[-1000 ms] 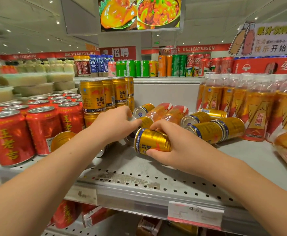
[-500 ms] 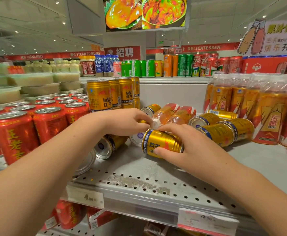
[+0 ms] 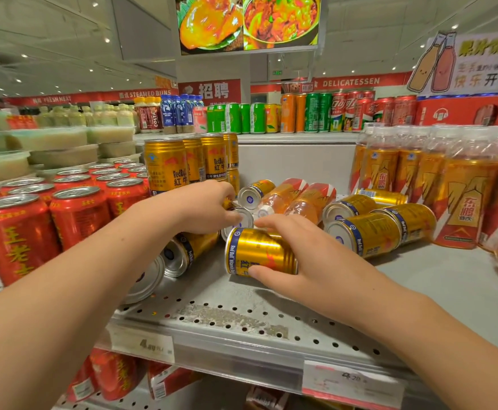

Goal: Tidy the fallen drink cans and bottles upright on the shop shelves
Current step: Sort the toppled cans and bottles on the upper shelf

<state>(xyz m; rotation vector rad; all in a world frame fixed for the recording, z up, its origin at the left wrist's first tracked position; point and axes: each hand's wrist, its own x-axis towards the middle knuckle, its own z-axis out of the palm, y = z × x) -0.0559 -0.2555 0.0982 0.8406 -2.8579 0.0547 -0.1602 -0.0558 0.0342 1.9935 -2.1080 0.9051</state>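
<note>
Several gold Red Bull cans lie on their sides on the perforated grey shelf (image 3: 230, 321). My right hand (image 3: 309, 255) grips one fallen gold can (image 3: 256, 250) from above, thumb on its near side. My left hand (image 3: 206, 205) closes on another fallen can (image 3: 243, 218), whose silver end shows past my fingers. Two more fallen cans (image 3: 182, 253) lie under my left wrist. Two orange bottles (image 3: 301, 199) lie flat behind my hands. A cluster of fallen gold cans (image 3: 372, 229) lies to the right. Upright gold cans (image 3: 167, 164) stand at the back left.
Upright red cans (image 3: 73, 214) fill the shelf's left side. Upright orange bottles (image 3: 460, 184) line the right. Green, orange and red cans (image 3: 301, 113) stand on the upper shelf behind. Price tags (image 3: 351, 383) hang on the front edge, with red cans on the shelf below.
Both hands shifted slightly right and further in. My left hand lifted off the low cans, which now show beneath my wrist, and closed on a can behind.
</note>
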